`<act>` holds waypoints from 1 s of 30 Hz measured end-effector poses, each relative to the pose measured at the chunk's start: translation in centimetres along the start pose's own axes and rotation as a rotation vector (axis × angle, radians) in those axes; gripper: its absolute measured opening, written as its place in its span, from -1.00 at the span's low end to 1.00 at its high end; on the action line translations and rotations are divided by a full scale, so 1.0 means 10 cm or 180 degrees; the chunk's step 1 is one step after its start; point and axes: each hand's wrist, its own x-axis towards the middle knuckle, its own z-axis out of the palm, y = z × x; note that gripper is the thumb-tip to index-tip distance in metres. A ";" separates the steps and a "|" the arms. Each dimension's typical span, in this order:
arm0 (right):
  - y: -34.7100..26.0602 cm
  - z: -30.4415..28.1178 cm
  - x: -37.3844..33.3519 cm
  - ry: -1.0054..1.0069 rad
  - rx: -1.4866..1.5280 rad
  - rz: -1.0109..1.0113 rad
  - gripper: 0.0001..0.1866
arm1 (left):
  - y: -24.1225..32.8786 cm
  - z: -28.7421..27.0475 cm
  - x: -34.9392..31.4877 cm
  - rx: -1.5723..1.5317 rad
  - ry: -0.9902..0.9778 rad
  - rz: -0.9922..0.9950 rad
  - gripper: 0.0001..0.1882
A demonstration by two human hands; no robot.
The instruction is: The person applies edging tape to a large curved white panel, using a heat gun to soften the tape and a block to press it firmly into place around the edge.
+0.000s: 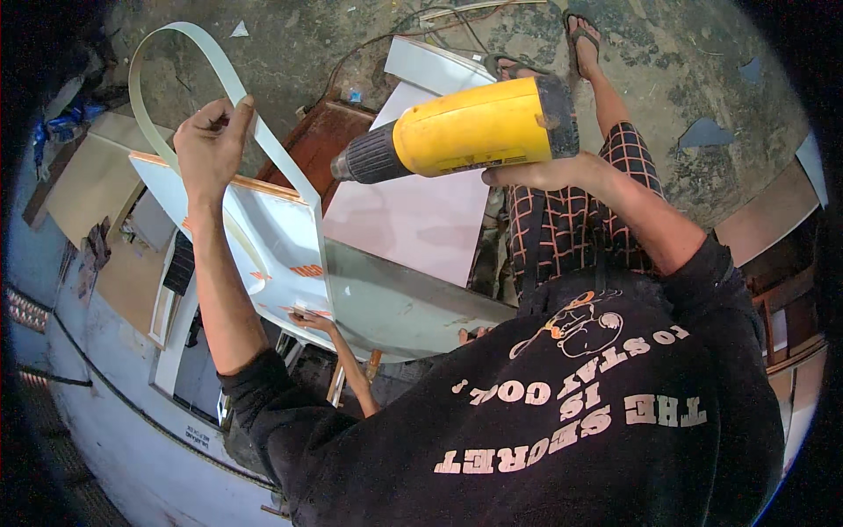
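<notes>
Yellow plastic heat gun (479,127), nozzle (340,167) toward the left — the right hand (551,173) holds it at the rear, its fingers mostly hidden. The left hand (207,151) pinches a pale looped strip (286,163) between thumb and fingers — the strip reaches down to a white panel (294,230), near a co-worker's hand (312,321).
</notes>
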 end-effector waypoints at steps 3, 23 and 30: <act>-0.05 -0.03 -0.01 0.0068 -0.0119 -0.0009 -0.11 | 0.00 0.01 0.01 -0.0100 -0.0023 -0.0148 -0.66; -0.35 -0.16 -0.05 -0.0560 0.0146 -0.0748 -0.65 | -0.02 0.02 0.04 0.0032 -0.0036 -0.0057 -0.65; -0.30 -0.15 -0.04 -0.0588 0.0302 -0.0817 -0.65 | -0.03 0.02 0.03 0.0019 -0.0003 -0.0036 -0.65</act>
